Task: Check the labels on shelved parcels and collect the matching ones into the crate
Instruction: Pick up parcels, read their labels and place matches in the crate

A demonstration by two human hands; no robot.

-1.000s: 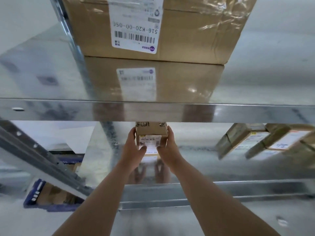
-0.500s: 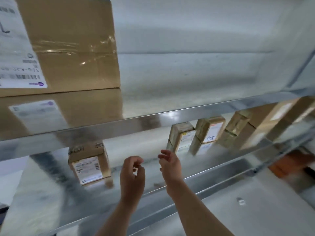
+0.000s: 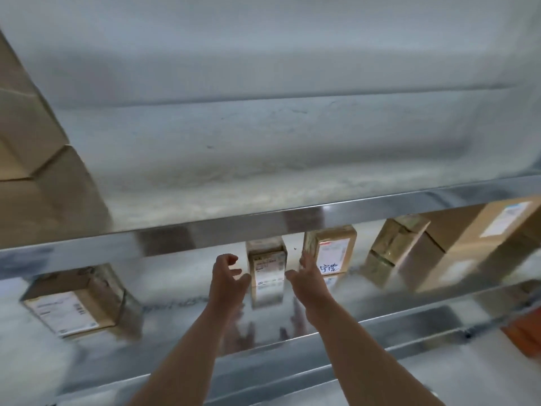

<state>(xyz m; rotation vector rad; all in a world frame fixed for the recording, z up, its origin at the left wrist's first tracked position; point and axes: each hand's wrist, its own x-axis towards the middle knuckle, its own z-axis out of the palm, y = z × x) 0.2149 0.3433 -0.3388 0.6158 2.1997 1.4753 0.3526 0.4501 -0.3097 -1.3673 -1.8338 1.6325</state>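
A narrow brown cardboard parcel with a white printed label (image 3: 268,268) stands upright on the shiny metal shelf (image 3: 175,288). The left hand (image 3: 227,276), fingers loosely curled, is just left of it. The right hand (image 3: 307,276), fingers spread, is just right. Further right stands a similar brown parcel with black handwriting (image 3: 332,253); well left, a squarer labelled carton (image 3: 73,300).

Upper metal shelf (image 3: 263,177): dull grey, scuffed, blurred. Bright front rail (image 3: 292,227) runs across, rising to right. Lower metal shelf (image 3: 175,291): glossy, mirror-like. Orange object (image 3: 524,335) at far right below lower shelf's edge, too blurred to identify.
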